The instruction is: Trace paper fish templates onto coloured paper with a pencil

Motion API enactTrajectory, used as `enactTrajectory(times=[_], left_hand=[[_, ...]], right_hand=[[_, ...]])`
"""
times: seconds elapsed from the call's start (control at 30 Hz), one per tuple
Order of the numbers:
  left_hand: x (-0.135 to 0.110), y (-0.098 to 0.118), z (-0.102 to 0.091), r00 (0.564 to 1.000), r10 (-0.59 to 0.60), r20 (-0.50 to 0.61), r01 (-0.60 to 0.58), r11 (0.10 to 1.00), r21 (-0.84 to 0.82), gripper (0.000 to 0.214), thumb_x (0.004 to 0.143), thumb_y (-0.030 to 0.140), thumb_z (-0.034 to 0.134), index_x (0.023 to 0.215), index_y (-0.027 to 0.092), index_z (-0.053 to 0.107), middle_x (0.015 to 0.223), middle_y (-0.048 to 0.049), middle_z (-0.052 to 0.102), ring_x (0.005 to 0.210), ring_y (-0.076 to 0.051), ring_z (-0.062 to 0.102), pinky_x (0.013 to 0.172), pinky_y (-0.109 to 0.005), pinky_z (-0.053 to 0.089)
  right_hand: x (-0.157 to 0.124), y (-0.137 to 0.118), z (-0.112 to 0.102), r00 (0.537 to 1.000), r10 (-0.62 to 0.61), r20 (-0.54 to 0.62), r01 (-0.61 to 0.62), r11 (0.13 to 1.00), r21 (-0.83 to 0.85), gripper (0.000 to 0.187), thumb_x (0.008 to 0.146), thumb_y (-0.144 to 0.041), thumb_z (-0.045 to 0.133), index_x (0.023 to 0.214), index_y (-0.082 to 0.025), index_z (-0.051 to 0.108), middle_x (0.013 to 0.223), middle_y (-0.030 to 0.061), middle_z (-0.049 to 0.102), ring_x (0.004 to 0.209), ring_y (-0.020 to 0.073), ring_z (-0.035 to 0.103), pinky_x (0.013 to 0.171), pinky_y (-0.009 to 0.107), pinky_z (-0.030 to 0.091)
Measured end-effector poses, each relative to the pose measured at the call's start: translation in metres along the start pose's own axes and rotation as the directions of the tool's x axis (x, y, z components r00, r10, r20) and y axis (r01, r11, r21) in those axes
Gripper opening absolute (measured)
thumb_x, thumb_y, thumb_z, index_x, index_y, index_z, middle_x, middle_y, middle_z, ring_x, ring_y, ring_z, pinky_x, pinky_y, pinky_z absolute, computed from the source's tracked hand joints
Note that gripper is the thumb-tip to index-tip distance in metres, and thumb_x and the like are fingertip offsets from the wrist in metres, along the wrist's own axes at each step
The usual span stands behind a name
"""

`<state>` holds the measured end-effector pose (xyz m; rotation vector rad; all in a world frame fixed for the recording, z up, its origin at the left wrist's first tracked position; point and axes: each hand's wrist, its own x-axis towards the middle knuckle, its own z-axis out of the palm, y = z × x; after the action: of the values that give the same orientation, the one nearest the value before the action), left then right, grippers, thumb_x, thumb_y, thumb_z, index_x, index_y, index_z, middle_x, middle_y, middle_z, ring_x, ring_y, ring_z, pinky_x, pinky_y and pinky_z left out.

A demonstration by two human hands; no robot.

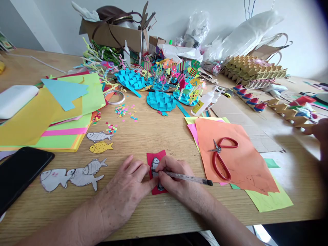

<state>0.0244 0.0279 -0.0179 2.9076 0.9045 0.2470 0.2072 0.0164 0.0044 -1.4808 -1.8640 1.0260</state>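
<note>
A small red paper (154,159) lies near the table's front edge with a grey paper fish cut-out (154,165) on top of it. My left hand (126,184) rests flat beside them, fingers stretched out, fingertips pressing on the paper's left side. My right hand (176,179) is closed round a clear pen (191,178), its tip at the fish cut-out. Red-handled scissors (221,157) lie on an orange sheet (230,157) just to the right.
Paper fish cut-outs (74,176) and a yellow fish (100,147) lie at the left, near a black phone (19,174) and a stack of coloured sheets (51,116). Blue paper craft pieces (161,100), a glue bottle (203,104) and boxes crowd the back. Another person's hand (321,133) shows at the right edge.
</note>
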Motion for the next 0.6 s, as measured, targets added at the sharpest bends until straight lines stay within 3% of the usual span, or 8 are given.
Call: enactTrajectory(times=[0.6], left_hand=[[-0.0003, -0.0003, -0.0047, 1.000, -0.004, 0.019, 0.005, 0.999, -0.034, 0.033, 0.090, 0.011, 0.046, 0.115, 0.030, 0.056, 0.091, 0.0000, 0.052, 0.092, -0.020, 0.047, 0.101, -0.051, 0.029]], right_hand=[[-0.0020, 0.0001, 0.0000, 0.999, -0.010, 0.038, 0.007, 0.998, 0.060, 0.016, 0.070, -0.006, 0.044, 0.070, -0.020, 0.049, 0.054, -0.0057, 0.048, 0.049, 0.0106, 0.044, 0.049, 0.022, 0.031]])
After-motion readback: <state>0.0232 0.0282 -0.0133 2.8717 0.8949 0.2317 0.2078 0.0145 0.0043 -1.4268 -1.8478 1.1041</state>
